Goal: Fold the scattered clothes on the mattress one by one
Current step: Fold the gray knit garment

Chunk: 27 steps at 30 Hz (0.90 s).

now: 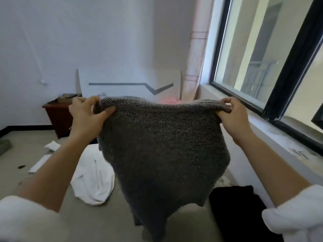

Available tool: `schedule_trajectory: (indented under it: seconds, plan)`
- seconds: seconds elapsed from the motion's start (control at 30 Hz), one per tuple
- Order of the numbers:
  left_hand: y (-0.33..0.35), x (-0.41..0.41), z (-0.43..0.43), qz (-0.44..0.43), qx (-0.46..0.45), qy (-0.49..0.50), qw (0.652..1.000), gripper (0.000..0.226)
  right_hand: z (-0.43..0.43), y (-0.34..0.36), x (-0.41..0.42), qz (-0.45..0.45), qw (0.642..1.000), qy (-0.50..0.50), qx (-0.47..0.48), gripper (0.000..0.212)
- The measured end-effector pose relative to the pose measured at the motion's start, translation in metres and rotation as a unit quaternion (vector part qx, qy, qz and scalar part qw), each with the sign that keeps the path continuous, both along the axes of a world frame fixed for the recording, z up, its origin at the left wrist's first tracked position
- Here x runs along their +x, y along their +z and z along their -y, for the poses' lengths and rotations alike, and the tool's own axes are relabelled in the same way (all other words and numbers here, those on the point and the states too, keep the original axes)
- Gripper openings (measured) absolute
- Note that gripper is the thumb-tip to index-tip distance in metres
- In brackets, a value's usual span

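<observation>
A dark grey knitted garment (162, 151) hangs in the air in front of me, above the beige mattress (97, 222). My left hand (85, 116) pinches its top left corner and my right hand (234, 116) pinches its top right corner, so the top edge is stretched between them. The cloth drops down to about the mattress surface. A crumpled white garment (92, 179) lies on the mattress to the left, and a black garment (239, 212) lies at the lower right. Something pink (170, 100) shows just behind the top edge.
A white headboard (122, 84) with a dark zigzag stripe stands at the far end. A red-brown bedside cabinet (59, 117) sits at the left. A window with a black frame (286, 70) and its sill run along the right. White scraps (52, 145) lie on the floor.
</observation>
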<state>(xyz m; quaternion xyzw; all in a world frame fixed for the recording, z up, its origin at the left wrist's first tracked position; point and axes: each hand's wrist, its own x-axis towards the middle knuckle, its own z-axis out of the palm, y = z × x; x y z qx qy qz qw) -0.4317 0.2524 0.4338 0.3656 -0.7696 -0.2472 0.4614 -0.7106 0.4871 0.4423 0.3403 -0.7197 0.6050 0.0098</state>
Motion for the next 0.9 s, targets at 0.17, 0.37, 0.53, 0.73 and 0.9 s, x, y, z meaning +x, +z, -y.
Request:
schedule_trajectory:
  seconds: [0.17, 0.37, 0.53, 0.73, 0.9]
  plan:
    - [-0.056, 0.012, -0.029, 0.1, 0.118, -0.09, 0.984, 0.022, -0.003, -0.052, -0.007, 0.048, 0.995, 0.025, 0.087, 0.022]
    - [-0.109, 0.037, -0.043, 0.171, 0.267, -0.178, 0.931, 0.025, -0.017, -0.095, -0.012, 0.037, 0.974, 0.074, 0.209, 0.028]
    - [-0.153, 0.054, -0.054, 0.303, 0.405, -0.27, 0.82, 0.045, -0.029, -0.139, -0.011, 0.035, 0.942, 0.143, 0.301, 0.037]
    - [-0.189, 0.063, -0.065, 0.463, 0.46, -0.273, 0.707, 0.052, -0.044, -0.195, -0.011, -0.004, 0.811, 0.22, 0.541, 0.032]
    - [-0.167, 0.062, -0.068, 0.433, 0.483, -0.261, 0.715, 0.019, -0.058, -0.215, -0.009, 0.018, 0.769, 0.226, 0.597, 0.058]
